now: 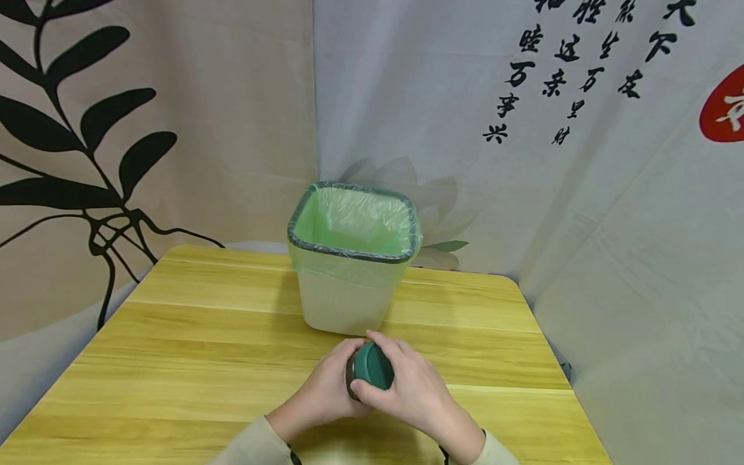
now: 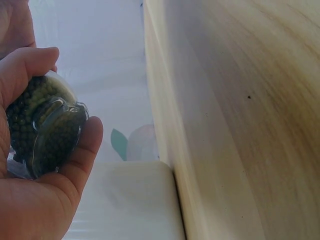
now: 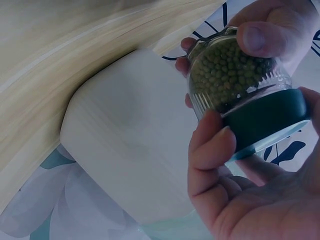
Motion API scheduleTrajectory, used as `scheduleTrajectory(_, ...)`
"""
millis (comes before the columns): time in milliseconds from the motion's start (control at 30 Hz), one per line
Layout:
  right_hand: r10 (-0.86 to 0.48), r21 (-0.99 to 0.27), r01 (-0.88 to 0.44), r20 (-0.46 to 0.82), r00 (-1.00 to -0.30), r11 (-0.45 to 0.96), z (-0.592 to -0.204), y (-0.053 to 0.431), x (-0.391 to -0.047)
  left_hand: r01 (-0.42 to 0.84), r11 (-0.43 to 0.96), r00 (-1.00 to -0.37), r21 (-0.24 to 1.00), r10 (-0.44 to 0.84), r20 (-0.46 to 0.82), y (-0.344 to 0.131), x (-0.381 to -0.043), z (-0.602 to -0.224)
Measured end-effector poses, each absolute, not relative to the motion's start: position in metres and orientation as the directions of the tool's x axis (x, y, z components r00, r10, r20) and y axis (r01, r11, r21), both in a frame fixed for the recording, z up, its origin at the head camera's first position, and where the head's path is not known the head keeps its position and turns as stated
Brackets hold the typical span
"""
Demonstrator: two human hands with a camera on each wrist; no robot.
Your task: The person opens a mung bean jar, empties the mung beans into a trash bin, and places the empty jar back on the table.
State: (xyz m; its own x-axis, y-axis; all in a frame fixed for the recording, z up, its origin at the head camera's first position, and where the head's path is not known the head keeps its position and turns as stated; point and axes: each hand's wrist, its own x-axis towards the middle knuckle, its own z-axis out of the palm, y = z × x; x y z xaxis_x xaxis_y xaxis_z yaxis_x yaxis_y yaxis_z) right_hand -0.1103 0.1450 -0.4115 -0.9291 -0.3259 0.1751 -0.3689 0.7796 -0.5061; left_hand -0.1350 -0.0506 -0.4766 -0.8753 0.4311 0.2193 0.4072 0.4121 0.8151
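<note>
A clear glass jar [image 3: 225, 75] full of small green beans, probably mung beans, is held between both hands above the table. Its green lid [image 1: 374, 366] is on and faces up toward the head camera. My left hand [image 1: 335, 381] grips the glass body, with the thumb on one side and the fingers round the other. Round the lid [image 3: 267, 120] curl the thumb and fingers of my right hand [image 1: 413, 387]. In the left wrist view the jar's base [image 2: 55, 130] shows between the left thumb and fingers.
A white bin [image 1: 343, 297] with a pale green bag liner [image 1: 366, 219] stands just beyond the hands on the wooden table [image 1: 203, 361]. Printed cloth [image 1: 407, 84] hangs behind the table and along its right side.
</note>
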Motion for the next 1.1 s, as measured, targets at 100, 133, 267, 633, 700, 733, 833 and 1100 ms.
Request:
scheduleTrajectory(100,-0.330,-0.505,-0.373,0.176,-0.927,0.778,-0.4119,0.1450,-0.1102,0.400,0.410,-0.877,0.819,0.431,0.213,-0.0508,-0.1349,-0.4767)
scheduleTrajectory(133,-0.332,-0.503,-0.377,0.180,-0.926,0.778,-0.4122,0.1450,-0.1102,0.399,0.409,-0.877,0.821,0.431,0.211,-0.0509,-0.1349,-0.4766)
scheduleTrajectory(267,-0.342,-0.492,-0.395,0.198,-0.919,0.776,-0.4132,0.1448,-0.1101,0.384,0.395,-0.878,0.835,0.436,0.198,-0.0515,-0.1345,-0.4771)
scheduleTrajectory(633,-0.376,-0.467,-0.429,0.208,-0.903,0.773,-0.4129,0.1455,-0.1091,0.353,0.385,-0.884,0.853,0.435,0.170,-0.0540,-0.1350,-0.4817)
scheduleTrajectory(700,-0.382,-0.461,-0.439,0.216,-0.899,0.771,-0.4132,0.1457,-0.1093,0.340,0.378,-0.887,0.861,0.433,0.159,-0.0545,-0.1355,-0.4824)
scheduleTrajectory(733,-0.383,-0.459,-0.442,0.219,-0.897,0.771,-0.4133,0.1458,-0.1095,0.332,0.375,-0.889,0.865,0.432,0.154,-0.0547,-0.1357,-0.4825)
scheduleTrajectory(833,-0.386,-0.454,-0.448,0.228,-0.894,0.770,-0.4135,0.1457,-0.1099,0.307,0.362,-0.892,0.880,0.431,0.134,-0.0551,-0.1368,-0.4822)
scheduleTrajectory(1100,-0.380,-0.448,-0.450,0.242,-0.893,0.772,-0.4133,0.1454,-0.1097,0.290,0.345,-0.893,0.893,0.434,0.122,-0.0565,-0.1372,-0.4806)
